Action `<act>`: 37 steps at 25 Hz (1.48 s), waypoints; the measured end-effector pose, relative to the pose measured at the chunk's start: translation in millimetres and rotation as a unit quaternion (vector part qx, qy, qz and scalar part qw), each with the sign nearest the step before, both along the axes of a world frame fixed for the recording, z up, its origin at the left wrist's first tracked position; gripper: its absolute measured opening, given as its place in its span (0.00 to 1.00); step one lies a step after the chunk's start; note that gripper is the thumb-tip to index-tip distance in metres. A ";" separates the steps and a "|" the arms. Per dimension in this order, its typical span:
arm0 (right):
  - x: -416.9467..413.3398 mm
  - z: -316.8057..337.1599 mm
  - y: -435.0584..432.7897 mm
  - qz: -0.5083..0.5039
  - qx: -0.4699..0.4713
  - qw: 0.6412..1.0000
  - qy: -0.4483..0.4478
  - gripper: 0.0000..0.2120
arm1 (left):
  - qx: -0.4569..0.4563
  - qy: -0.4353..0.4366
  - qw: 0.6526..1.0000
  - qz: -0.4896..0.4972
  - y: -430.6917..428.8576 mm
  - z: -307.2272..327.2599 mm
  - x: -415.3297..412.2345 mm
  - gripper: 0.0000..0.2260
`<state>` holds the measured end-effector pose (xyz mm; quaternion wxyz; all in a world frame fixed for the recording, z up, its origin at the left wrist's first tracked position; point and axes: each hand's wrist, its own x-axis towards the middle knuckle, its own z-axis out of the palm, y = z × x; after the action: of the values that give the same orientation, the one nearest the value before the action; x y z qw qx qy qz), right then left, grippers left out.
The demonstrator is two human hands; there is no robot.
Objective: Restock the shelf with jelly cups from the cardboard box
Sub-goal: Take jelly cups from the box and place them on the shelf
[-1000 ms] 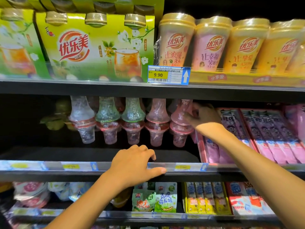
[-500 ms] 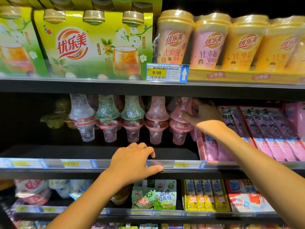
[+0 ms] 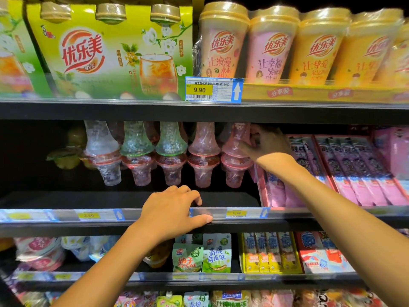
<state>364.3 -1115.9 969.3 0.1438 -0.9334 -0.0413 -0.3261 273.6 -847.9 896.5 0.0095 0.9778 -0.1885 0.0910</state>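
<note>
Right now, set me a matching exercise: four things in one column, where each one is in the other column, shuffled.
Things:
1. left hand
2. right hand
3. price tag
4. green pouches

Places:
A. on the lower shelf
B. fingers around the rightmost pink jelly cup
C. on the upper shelf, at its front edge
D. gripping the middle shelf's rail

Pairs: 1-D, 2-B, 3-C, 4-A

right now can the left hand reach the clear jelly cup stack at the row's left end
Probably yes: the left hand holds the shelf edge, and nothing stands between it and the clear jelly cup stack.
</note>
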 end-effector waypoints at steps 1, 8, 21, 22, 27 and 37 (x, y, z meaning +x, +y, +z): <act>3.9 4.3 3.2 0.004 0.012 1.000 0.009 0.32 | -0.001 0.000 1.000 0.000 0.0 0.1 0.1 0.26; 11.5 9.6 11.1 0.033 0.066 0.997 0.015 0.31 | -0.005 -0.002 1.000 0.005 -0.4 0.1 -0.5 0.27; 15.7 4.7 8.9 0.017 0.039 0.998 0.053 0.41 | -0.003 -0.008 1.000 0.005 0.5 -1.7 1.9 0.27; 15.0 5.5 9.3 0.017 0.041 0.998 0.055 0.42 | -0.004 -0.009 1.000 0.004 0.7 -1.7 1.8 0.27; 13.1 5.6 9.0 0.027 0.051 0.997 0.049 0.40 | -0.006 -0.011 1.000 0.003 0.7 -1.5 1.8 0.27; 9.7 -1.0 11.1 0.028 0.056 0.998 -0.009 0.38 | -0.009 -0.010 1.000 0.003 0.8 -1.7 2.1 0.27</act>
<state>374.0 -1104.8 968.3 0.2048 -0.9192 -0.0507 -0.3324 275.7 -847.1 894.8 0.0157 0.9774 -0.1844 0.1026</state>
